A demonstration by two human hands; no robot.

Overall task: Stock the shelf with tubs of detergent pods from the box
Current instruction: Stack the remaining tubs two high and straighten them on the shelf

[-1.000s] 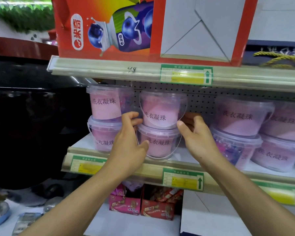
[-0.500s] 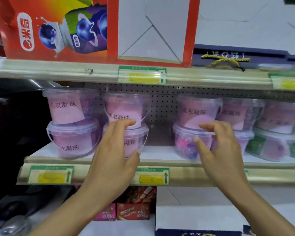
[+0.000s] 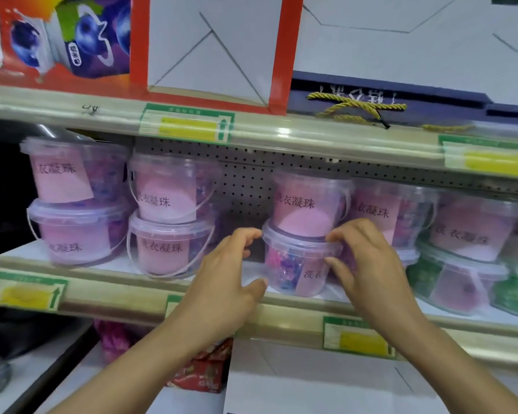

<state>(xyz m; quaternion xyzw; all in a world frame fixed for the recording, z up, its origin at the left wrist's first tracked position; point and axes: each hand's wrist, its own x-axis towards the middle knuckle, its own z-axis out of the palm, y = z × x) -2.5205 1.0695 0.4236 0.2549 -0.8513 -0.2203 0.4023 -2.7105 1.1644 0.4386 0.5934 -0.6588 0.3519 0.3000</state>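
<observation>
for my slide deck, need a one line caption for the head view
Both hands close on a lower tub of a two-high stack on the shelf.

Both your bare forearms reach up and forward from the near edge. Your left hand [image 3: 222, 282] is cupped, fingers curled, thumb stretched rightward. Your right hand [image 3: 368, 270] mirrors it, fingers bent, thumb pointing left.

The tubs [image 3: 299, 261] are clear glossy plastic with matt pink paper labels [image 3: 299, 210]. The back panel [image 3: 245, 186] looks like perforated metal, the shelf edge [image 3: 281, 318] smooth, perhaps plastic.
</observation>
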